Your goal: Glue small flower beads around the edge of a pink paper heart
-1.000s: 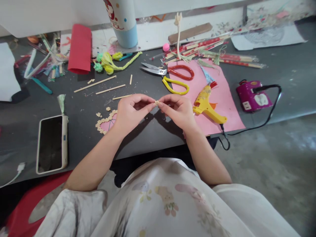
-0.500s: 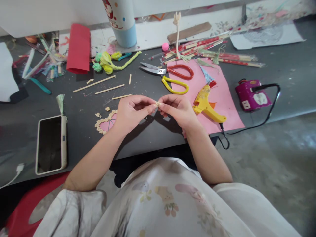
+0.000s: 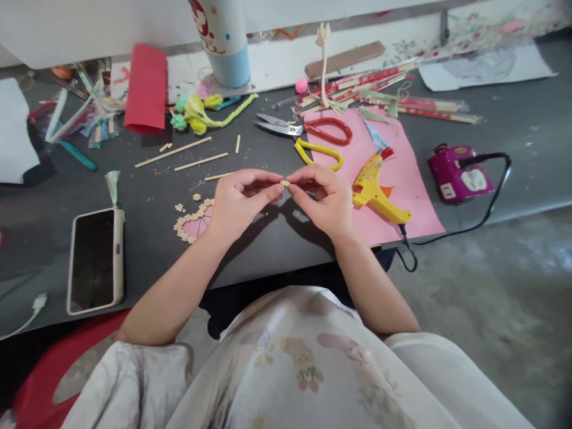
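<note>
From where I sit at the controls, I count 10 o'clock, 3 o'clock and so on from the fingertips. I have the thumb and forefinger of the left hand [image 3: 239,199] clamped on 1 side of a tiny pale piece [image 3: 285,183], and those of the right hand [image 3: 326,199] pinched on its other side. The piece sits between the 2 hands, held above the grey table [image 3: 268,256].

Out toward 8 o'clock I see a pink card [image 3: 193,227] edged with pale clusters, partly hidden by the left hand. Just beside it, toward 9 o'clock, lie 2 loose pieces [image 3: 197,197]. Near 10 o'clock are 3 thin sticks [image 3: 201,161] and a short stub [image 3: 238,143].

Between 12 and 1 o'clock I have the scissors [image 3: 289,130], blades apart, with 1 red and 1 yellow handle. At 3 o'clock, near the right hand, a yellow glue gun [image 3: 373,193] lies on a pink sheet [image 3: 417,214]. Well beyond it, also at 3, is a purple box [image 3: 456,161] with a black cable [image 3: 500,192].

Farther out, the phone [image 3: 93,259] lies toward 8 o'clock, the red paper [image 3: 145,89] at 10, and the bottle [image 3: 227,53] stands at 11.
</note>
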A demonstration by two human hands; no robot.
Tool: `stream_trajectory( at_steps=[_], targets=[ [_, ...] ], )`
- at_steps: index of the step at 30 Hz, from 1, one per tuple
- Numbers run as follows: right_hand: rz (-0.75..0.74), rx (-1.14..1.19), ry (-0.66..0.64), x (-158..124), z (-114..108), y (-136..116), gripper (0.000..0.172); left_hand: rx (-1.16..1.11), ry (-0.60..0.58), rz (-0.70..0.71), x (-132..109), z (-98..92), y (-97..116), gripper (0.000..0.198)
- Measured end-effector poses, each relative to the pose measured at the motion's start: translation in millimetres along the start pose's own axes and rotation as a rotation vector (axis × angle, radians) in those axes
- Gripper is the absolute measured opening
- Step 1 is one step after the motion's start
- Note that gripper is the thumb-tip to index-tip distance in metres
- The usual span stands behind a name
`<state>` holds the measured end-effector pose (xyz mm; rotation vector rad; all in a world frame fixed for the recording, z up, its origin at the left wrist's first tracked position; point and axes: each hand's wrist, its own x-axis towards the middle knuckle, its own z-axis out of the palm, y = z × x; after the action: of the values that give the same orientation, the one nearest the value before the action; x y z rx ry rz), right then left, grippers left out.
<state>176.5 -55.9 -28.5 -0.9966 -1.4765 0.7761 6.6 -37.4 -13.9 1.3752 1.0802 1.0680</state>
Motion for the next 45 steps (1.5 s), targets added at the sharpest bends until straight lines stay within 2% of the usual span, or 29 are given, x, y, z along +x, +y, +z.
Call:
stream_trajectory(
  at_steps=[4, 9, 14, 22, 39, 45],
  targets=[
    [-0.054, -0.045, 0.013, -2, -1, 0, 0.005, 0.060, 0.023, 0.009, -2, 0.6, 4, 0.027],
    [0.010, 0.046, 0.011, -2, 0, 1, 0.010, 0.168, 0.081, 0.075, -4, 2.9, 11, 0.022],
    [0.056, 0.027, 0.009, -3, 0, 2, 0.010, 0.240, 0.086, 0.103, -5, 2.3, 13, 0.019],
    [0.051, 0.064, 0.015, -3, 0, 2, 0.010, 0.260, 0.065, 0.163, -6, 1.5, 12, 0.014],
    [0.073, 0.119, -0.009, -2, 0, 1, 0.013, 0.265, 0.061, 0.152, -6, 2.7, 10, 0.013],
    [0.106, 0.066, -0.007, -2, 0, 1, 0.015, 0.277, 0.062, 0.160, -5, 1.8, 6, 0.013]
  ],
)
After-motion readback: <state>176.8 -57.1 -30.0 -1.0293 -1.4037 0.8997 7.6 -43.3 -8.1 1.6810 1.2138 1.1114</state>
